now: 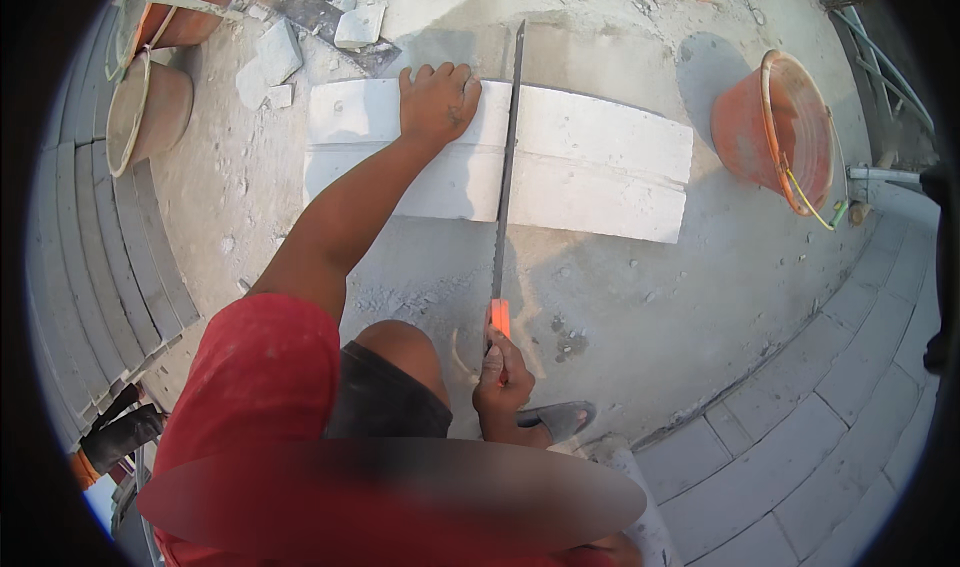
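A long white lightweight concrete block [600, 162] lies on the dusty concrete ground in front of me, a line running along its length. My left hand [440, 102] presses on its far side, with the fingers bent over the far edge. Across the block, just right of that hand, lies the dark, narrow blade of a handsaw [508, 157], its tip pointing away from me. My right hand [503, 372] is wrapped round the saw's orange handle, on the near side of the block. Whether the blade has cut into the block cannot be made out.
A second handsaw [320, 19] lies at the far left among broken block pieces [278, 52]. Orange buckets stand at the left [150, 107] and right [775, 132]. Stacked grey blocks [100, 257] line the left side; a block wall [790, 447] curves along the lower right.
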Action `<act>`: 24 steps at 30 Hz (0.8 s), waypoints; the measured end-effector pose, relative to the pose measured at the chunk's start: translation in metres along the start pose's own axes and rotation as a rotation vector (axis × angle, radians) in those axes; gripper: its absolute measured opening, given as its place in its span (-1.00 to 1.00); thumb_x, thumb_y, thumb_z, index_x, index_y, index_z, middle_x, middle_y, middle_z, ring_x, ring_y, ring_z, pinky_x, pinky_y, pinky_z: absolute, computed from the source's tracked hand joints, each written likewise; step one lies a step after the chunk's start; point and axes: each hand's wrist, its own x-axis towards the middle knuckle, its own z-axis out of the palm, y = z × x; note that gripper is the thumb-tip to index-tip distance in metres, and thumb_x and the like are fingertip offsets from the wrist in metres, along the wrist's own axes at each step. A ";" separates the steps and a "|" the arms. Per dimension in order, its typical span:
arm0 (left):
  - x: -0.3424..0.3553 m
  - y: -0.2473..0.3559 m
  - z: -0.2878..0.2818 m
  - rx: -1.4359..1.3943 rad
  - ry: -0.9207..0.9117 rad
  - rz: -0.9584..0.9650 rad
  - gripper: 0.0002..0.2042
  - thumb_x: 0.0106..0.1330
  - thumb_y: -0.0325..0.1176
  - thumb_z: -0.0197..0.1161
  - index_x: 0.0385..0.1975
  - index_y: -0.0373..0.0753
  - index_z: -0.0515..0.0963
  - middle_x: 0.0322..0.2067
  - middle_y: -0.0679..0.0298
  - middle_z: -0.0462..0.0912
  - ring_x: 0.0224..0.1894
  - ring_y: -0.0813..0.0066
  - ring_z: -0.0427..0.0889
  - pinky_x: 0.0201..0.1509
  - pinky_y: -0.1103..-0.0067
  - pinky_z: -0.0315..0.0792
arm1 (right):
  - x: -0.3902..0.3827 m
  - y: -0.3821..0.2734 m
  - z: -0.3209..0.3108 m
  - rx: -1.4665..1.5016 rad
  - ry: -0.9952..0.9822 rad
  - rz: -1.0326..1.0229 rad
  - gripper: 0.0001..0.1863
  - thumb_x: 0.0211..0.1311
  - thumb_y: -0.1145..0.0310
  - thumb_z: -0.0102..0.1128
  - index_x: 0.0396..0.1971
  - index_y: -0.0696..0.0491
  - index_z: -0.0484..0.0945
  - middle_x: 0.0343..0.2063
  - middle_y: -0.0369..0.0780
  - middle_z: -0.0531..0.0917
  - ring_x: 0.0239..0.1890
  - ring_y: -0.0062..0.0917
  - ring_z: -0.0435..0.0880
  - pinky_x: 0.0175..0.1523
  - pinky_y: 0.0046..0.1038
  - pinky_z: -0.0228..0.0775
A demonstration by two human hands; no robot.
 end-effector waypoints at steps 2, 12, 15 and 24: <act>0.002 0.000 0.000 -0.022 -0.037 0.021 -0.68 0.42 -0.08 -0.08 -0.18 -0.13 0.55 -0.17 0.23 0.62 -0.06 0.17 0.53 0.23 0.05 0.12 | 0.006 0.016 0.014 0.001 0.039 0.011 -0.73 0.33 0.44 0.10 -0.05 0.22 0.60 -0.22 -0.07 0.72 -0.44 -0.63 0.60 -0.25 -0.63 0.43; 0.030 0.008 0.015 0.079 -0.096 -0.099 -0.53 0.40 -0.04 -0.16 -0.48 -0.12 0.68 -0.41 0.20 0.71 -0.22 0.19 0.62 -0.01 0.22 0.24 | -0.003 -0.034 0.013 0.000 0.160 -0.119 -0.72 0.37 0.38 0.08 -0.06 0.25 0.59 -0.17 0.02 0.70 -0.09 -0.31 0.72 0.03 -0.42 0.50; 0.028 0.006 0.017 0.090 -0.053 -0.079 -0.52 0.38 -0.03 -0.14 -0.55 -0.13 0.68 -0.50 0.24 0.69 -0.31 0.26 0.60 -0.07 0.30 0.22 | 0.051 -0.021 0.016 0.049 0.090 0.080 -0.73 0.38 0.40 0.06 -0.05 0.21 0.59 -0.16 0.01 0.70 -0.07 -0.33 0.71 0.03 -0.44 0.50; 0.034 0.004 0.016 0.091 -0.090 -0.119 -0.54 0.33 0.00 -0.07 -0.59 -0.14 0.67 -0.51 0.20 0.70 -0.32 0.18 0.64 -0.07 0.24 0.26 | -0.033 0.025 0.006 -0.063 0.140 -0.221 -0.69 0.42 0.34 0.01 -0.02 0.20 0.59 -0.19 -0.02 0.69 -0.25 -0.44 0.68 -0.11 -0.50 0.48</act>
